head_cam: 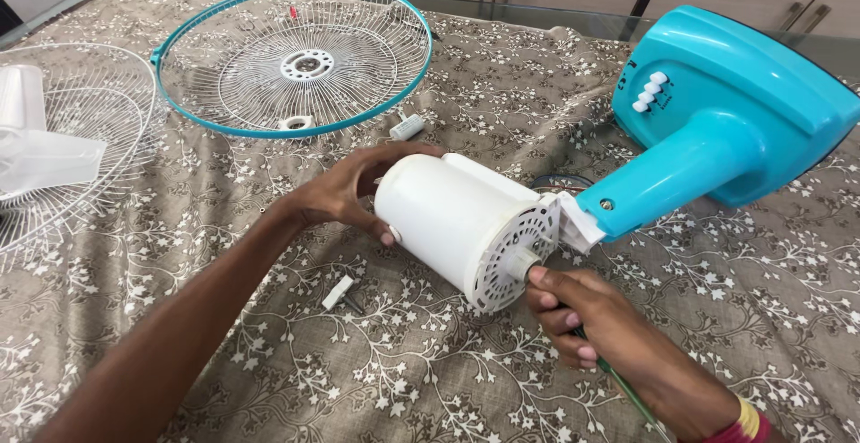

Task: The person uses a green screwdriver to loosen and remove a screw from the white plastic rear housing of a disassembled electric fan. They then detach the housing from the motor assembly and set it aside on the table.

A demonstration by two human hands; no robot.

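Left hand (345, 194) cups the rear of the white motor housing (461, 226), lying sideways on the tabletop (403, 362). Right hand (573, 313), fingers clamped on a green-handled tool (627, 389), works at the shaft (522, 264). A slip could gouge the grille face, or roll the housing.

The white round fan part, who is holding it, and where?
The left hand grips the white motor housing at its rear end. The right hand holds a green-handled tool by its handle.
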